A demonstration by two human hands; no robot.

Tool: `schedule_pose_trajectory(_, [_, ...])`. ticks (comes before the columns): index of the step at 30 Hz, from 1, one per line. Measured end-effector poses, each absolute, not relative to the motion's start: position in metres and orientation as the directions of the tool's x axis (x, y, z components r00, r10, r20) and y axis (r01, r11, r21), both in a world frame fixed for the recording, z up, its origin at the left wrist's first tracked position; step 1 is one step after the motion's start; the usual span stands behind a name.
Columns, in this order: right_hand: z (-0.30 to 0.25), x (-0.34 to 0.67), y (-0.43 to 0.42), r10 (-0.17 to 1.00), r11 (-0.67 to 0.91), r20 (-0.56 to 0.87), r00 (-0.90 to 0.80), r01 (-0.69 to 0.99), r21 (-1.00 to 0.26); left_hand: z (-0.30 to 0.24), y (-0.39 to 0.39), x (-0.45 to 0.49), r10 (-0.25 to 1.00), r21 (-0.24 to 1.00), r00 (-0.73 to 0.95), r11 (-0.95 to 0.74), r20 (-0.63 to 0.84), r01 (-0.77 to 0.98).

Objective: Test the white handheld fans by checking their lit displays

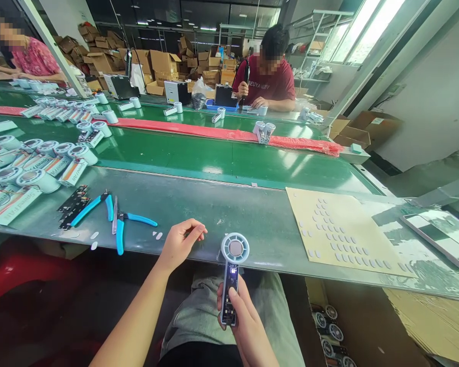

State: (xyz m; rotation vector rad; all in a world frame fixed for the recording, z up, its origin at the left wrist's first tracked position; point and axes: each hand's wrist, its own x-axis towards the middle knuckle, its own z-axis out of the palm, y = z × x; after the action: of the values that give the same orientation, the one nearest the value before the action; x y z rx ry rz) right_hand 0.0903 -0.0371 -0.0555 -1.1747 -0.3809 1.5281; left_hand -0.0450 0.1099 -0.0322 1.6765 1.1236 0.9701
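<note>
Small handheld fan (232,270) with bare circuit board, upright just off the worktop (252,214) edge, pinched low in right hand (245,321). Left hand (179,244) loosely curled, empty, resting on the edge. Likely risk: slipping into the lap from so low a grip, or smudging exposed board.

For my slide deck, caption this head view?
Right hand holds a small fan; left hand rests on the bench edge.

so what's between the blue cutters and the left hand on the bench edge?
Head view: between the blue cutters and the left hand lie two small white pads on the grey bench; otherwise bare surface.
</note>
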Motion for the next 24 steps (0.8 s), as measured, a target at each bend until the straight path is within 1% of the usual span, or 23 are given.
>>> schedule_pose_trajectory(8, [-0.0574, 0.0914, -0.0369, 0.881, -0.343, -0.460, 0.109, -0.523, -0.781, -0.0292, 0.1098, -0.0440, 0.948, 0.952, 0.299, -0.186, 0.110, 0.242])
schedule_pose_trajectory(13, [-0.0576, 0.0940, -0.0384, 0.898, -0.317, -0.420, 0.130, -0.470, -0.823, -0.0296, 0.1104, -0.0437, 0.945, 0.953, 0.307, -0.188, 0.111, 0.236])
schedule_pose_trajectory(16, [-0.0565, 0.0961, -0.0389, 0.907, -0.326, -0.410, 0.099, -0.453, -0.830, -0.0304, 0.1109, -0.0439, 0.946, 0.953, 0.303, -0.189, 0.113, 0.237])
schedule_pose_trajectory(21, [-0.0574, 0.0984, -0.0394, 0.906, -0.362, -0.423, 0.018, -0.486, -0.796, -0.0302, 0.1114, -0.0443, 0.947, 0.952, 0.296, -0.200, 0.127, 0.233])
schedule_pose_trajectory(24, [-0.0590, 0.0977, -0.0400, 0.909, -0.359, -0.417, 0.011, -0.489, -0.795, -0.0307, 0.1110, -0.0444, 0.947, 0.950, 0.294, -0.205, 0.131, 0.235])
